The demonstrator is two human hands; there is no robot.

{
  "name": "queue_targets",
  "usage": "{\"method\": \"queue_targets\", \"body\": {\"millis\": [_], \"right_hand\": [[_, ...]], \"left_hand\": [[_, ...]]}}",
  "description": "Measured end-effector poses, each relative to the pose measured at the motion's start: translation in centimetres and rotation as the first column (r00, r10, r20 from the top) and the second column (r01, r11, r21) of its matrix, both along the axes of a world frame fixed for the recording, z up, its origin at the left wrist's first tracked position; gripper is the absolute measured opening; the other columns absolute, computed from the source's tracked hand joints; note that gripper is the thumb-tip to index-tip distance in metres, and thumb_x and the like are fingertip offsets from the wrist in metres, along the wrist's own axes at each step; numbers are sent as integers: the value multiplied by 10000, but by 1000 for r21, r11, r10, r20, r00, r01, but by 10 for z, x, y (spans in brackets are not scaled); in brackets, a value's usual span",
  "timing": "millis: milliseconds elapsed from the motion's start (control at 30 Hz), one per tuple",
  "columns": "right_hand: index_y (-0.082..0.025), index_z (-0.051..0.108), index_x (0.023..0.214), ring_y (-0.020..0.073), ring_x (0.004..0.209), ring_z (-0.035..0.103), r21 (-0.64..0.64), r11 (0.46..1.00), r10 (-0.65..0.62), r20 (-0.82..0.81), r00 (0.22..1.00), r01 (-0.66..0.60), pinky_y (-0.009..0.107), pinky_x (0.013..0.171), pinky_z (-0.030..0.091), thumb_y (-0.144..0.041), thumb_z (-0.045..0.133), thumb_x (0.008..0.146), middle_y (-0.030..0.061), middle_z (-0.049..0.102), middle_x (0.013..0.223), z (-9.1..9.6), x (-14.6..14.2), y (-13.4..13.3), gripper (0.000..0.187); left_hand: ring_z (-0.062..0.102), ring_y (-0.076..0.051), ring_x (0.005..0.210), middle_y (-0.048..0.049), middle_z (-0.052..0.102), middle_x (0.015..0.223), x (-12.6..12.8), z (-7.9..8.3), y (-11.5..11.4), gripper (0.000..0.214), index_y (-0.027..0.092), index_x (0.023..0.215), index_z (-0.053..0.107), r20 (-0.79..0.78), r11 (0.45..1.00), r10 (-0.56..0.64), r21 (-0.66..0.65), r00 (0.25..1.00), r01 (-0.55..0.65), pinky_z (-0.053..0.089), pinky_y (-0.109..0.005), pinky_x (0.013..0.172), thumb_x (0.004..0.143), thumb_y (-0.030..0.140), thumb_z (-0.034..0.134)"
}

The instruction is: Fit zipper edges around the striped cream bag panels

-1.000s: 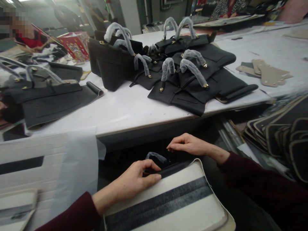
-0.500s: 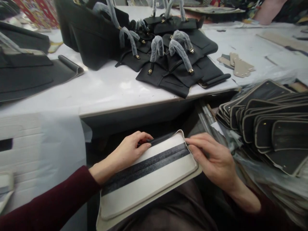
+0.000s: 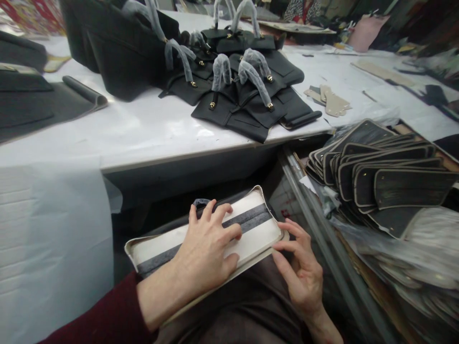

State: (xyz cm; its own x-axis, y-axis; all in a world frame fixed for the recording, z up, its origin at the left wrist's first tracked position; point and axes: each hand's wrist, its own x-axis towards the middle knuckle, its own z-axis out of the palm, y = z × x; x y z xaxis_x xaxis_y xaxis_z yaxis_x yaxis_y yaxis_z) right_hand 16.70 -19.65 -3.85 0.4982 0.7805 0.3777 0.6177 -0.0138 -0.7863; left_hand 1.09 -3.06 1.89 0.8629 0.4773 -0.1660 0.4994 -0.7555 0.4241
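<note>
A cream panel with a dark grey stripe (image 3: 256, 228) lies across my lap, below the table's front edge. My left hand (image 3: 208, 251) rests on top of it, fingers spread flat over the stripe. My right hand (image 3: 301, 270) touches the panel's right corner with its fingertips, fingers apart and slightly bent. A wrapped black handle (image 3: 201, 203) peeks out behind the panel's far edge, just past my left fingertips.
On the white table (image 3: 154, 131) lie several black leather bag parts with wrapped handles (image 3: 244, 91) and a standing black bag (image 3: 118, 50). Beige cut pieces (image 3: 332, 100) lie further right. A stack of black rounded base panels (image 3: 380, 177) fills the right side.
My left hand moved from the panel's far edge onto its top and flattened. The panel swung left, and my right hand slid down to its right corner.
</note>
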Motion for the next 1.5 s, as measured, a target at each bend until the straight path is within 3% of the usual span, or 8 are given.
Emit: {"method": "queue_targets", "body": {"millis": [200,500,1100,1300,1400,1500], "right_hand": [[-189,617,920,326,1261,455,37,999,-21,140,990,16,578,1016,392,-86,598,833,114,558,1240,-8,-16,-9,137],[-185,598,981,349,1302,421,32,998,-63,165,984,58,610,1028,376,-100,581,839,132,502,1337,-11,-20,-10,166],[-210,579,982,343,1350,379,20,997,-79,122,989,77,637,1077,330,-131,579,848,113,451,1411,-13,-23,-8,155],[-271,595,983,414,1329,402,6,995,-101,70,992,101,674,1063,354,-173,619,806,106,460,1424,-17,-25,-9,203],[-313,606,1035,447,1314,414,-4,994,-105,31,994,105,686,1028,397,-164,635,793,132,466,1421,-21,-27,-13,285],[-303,580,1187,433,1302,439,3,998,-69,99,993,69,686,1004,418,-193,595,839,159,461,1424,-7,-15,-13,365]], "left_hand": [[262,-455,1394,-72,429,1399,0,-3,-5,270,300,975,646,-3,998,-13,62,1000,13,175,-777,1048,706,275,630],[259,-437,1397,-56,433,1392,2,-3,-4,245,309,967,642,-20,999,-16,52,1000,17,181,-751,1065,724,277,622],[283,-437,1372,-58,440,1376,-2,-5,-6,227,304,934,649,32,999,-7,52,999,5,177,-747,1065,709,268,648],[272,-427,1379,-62,434,1387,-3,-5,-6,218,306,930,648,29,999,-9,46,1000,8,183,-734,1059,715,271,641],[267,-429,1380,-63,438,1385,-3,-4,-6,224,304,934,651,30,999,-11,42,1000,9,183,-726,1061,713,268,643],[264,-428,1382,-62,439,1386,-3,-3,-5,228,303,935,653,32,999,-8,39,999,7,185,-720,1063,711,264,644]]}}
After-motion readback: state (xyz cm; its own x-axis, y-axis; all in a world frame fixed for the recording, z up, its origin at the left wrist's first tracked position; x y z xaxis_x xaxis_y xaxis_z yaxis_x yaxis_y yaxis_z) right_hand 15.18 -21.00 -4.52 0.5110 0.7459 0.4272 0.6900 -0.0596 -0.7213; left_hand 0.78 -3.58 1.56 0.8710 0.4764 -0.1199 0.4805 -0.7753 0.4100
